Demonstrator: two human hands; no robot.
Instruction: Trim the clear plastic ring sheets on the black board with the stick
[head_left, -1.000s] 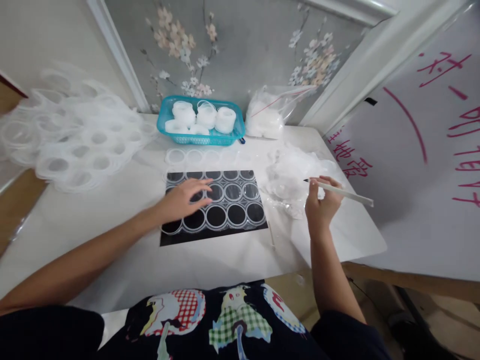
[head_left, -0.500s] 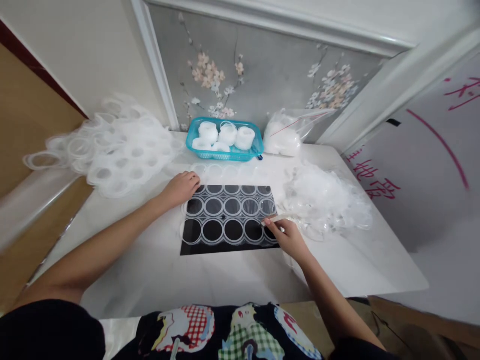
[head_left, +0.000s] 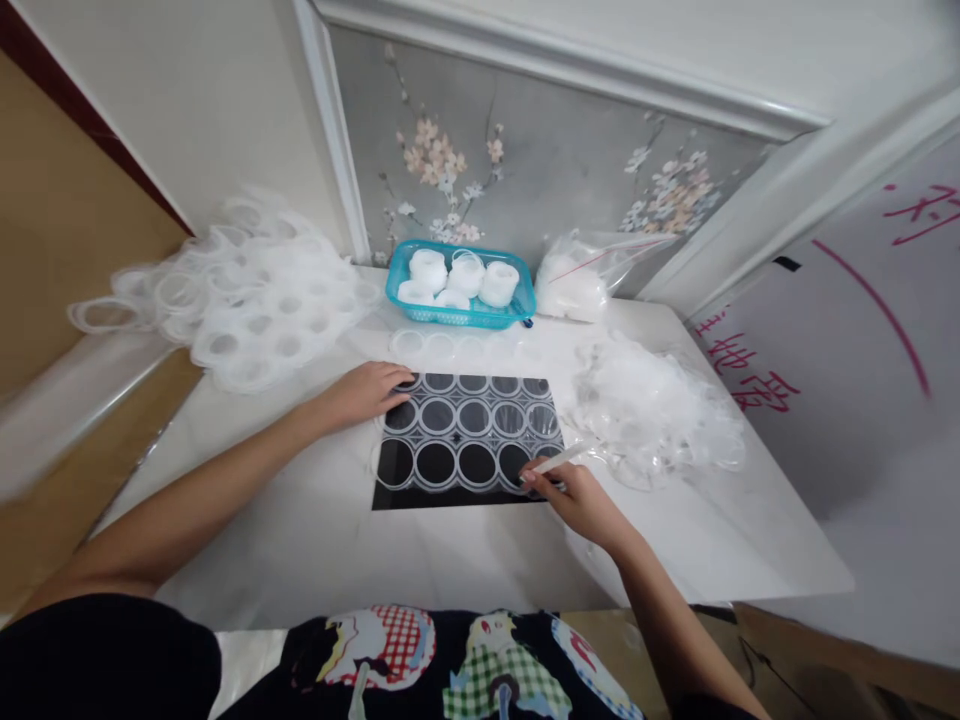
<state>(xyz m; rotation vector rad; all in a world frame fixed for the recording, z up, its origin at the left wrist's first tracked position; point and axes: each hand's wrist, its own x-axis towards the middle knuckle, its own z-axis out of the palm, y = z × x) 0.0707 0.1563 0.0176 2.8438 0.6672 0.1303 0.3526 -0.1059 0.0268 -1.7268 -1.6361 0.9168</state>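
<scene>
A clear sheet of white-rimmed rings (head_left: 456,416) lies over a black board (head_left: 450,498) on the table in front of me. My left hand (head_left: 367,392) rests at the sheet's upper left corner, its fingers stretched out flat. My right hand (head_left: 566,495) is closed around a slim white pen-like tool (head_left: 559,460), its exact kind unclear. The tool's lower end is at a ring in the bottom row, towards the right; the fingers partly hide its tip. A strip of clear rings (head_left: 457,347) lies just beyond the board.
A blue basket (head_left: 397,285) with several stacks of white rings (head_left: 499,285) stands against the wall. Beside it is a filled clear zip bag (head_left: 574,285). Punched sheets (head_left: 277,310) pile up at left, crumpled clear film (head_left: 660,410) at right. A marked whiteboard (head_left: 840,430) stands at right.
The tool's upper end has tilted up, and my right hand has shifted slightly down on the bottom row. My left hand has flattened at the corner. The whole view has shifted a little.
</scene>
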